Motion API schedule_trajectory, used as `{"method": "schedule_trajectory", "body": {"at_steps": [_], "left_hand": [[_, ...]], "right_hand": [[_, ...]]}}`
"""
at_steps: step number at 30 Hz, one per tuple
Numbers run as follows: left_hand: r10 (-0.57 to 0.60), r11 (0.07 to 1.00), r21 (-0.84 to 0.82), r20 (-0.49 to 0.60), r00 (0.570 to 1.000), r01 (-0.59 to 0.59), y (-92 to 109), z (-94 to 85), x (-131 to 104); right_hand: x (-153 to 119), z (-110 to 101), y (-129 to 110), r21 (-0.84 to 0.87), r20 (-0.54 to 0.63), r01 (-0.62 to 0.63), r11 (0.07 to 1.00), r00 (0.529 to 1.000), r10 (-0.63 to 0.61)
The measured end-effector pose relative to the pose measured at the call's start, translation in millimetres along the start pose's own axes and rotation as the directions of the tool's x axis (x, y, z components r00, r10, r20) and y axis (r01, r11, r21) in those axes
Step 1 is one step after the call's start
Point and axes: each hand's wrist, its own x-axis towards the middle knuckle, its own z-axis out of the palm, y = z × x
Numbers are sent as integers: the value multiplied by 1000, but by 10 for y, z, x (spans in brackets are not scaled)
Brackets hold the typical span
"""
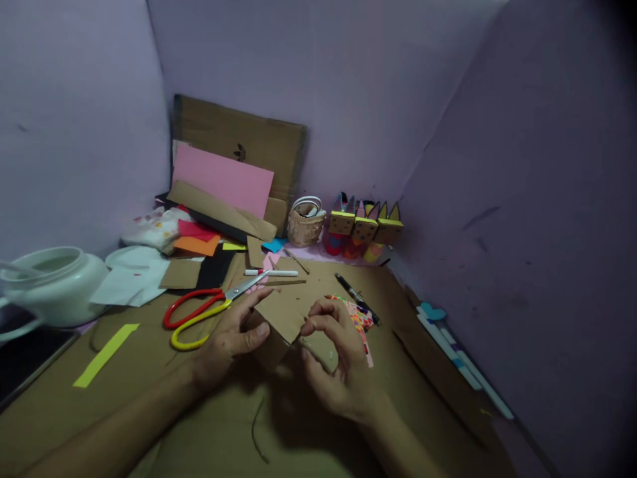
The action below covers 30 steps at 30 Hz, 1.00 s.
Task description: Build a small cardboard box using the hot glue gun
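A small brown cardboard box (283, 315) is held above the middle of the work surface, with its flat top panel tilted. My left hand (233, 340) grips its left side, thumb along the near edge and fingers behind. At the box's near right corner, the fingers of my right hand (338, 355) are curled in and pinch its edge. Shadow hides part of the box's underside. Just beyond my left hand lie scissors (202, 320) with one red and one yellow handle. A patterned paper piece (359, 315) lies behind my right hand.
A white pot (54, 285) and a dark flat device (34, 358) stand at the left, near a yellow strip (106, 355). Papers and cardboard (239, 139) lean at the back. A pen (351, 290), a marker (271, 273) and decorated holders (365, 229) are beyond the hands.
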Motion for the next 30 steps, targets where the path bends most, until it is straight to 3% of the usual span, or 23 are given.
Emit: {"method": "schedule_trajectory", "body": {"at_steps": [4,6,8,10,11,12,15,20,23,26,30], "left_hand": [[-19,995,-103,-6,1000,18,48,21,9],[-27,983,-182,-15,1000,24,87,3,20],[-15,972,-237,-33,999,6,135,-33,35],[3,963,-270,-54,999,-17,183,-72,50],[6,958,-285,-61,998,-23,204,-88,55],[2,954,-298,-68,998,-23,220,-100,58],[-32,944,-329,-79,996,4,232,-120,52],[-94,922,-379,-18,995,80,148,-167,55],[-138,904,-412,-23,990,116,122,-183,71],[-217,876,-460,-103,971,147,170,-143,90],[-308,847,-503,-199,930,173,261,-76,126]], "right_hand": [[-2,11,-3,53,8,5,999,1000,-5],[23,-71,48,48,-58,-18,999,998,21],[87,-249,172,-50,-188,-122,991,976,111],[195,-498,367,-267,-310,-375,888,906,289],[263,-627,482,-414,-291,-525,744,851,438],[338,-743,601,-467,-278,-576,670,816,507],[575,-935,930,-578,-194,-597,556,763,617],[859,-797,1232,-731,-14,-533,426,636,771],[934,-701,1291,-775,29,-497,391,589,808],[973,-694,1278,-787,32,-480,388,597,802],[991,-827,1059,-763,-64,-481,432,722,689]]}}
